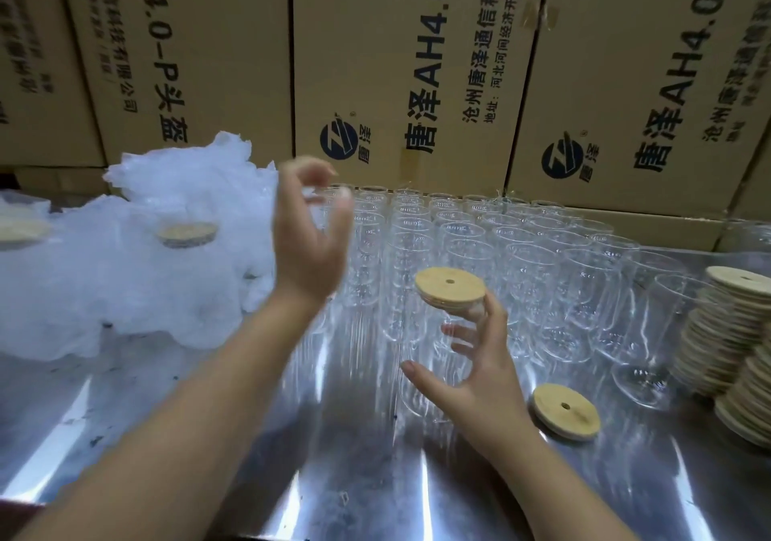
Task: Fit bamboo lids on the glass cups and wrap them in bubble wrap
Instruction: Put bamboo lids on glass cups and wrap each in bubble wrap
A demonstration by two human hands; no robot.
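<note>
Near the middle of the steel table, a bamboo lid caps the glass cup that the right hand grips in curled fingers, while the left hand hangs raised, loosely curled and empty, between the bubble wrap at the left edge and rows of cups.

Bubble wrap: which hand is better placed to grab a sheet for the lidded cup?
Left, probably. The left hand hovers right beside the bubble wrap pile and looks empty. The right hand is farther away, fingers spread at the lidded cup, so likely busy steadying it.
</note>
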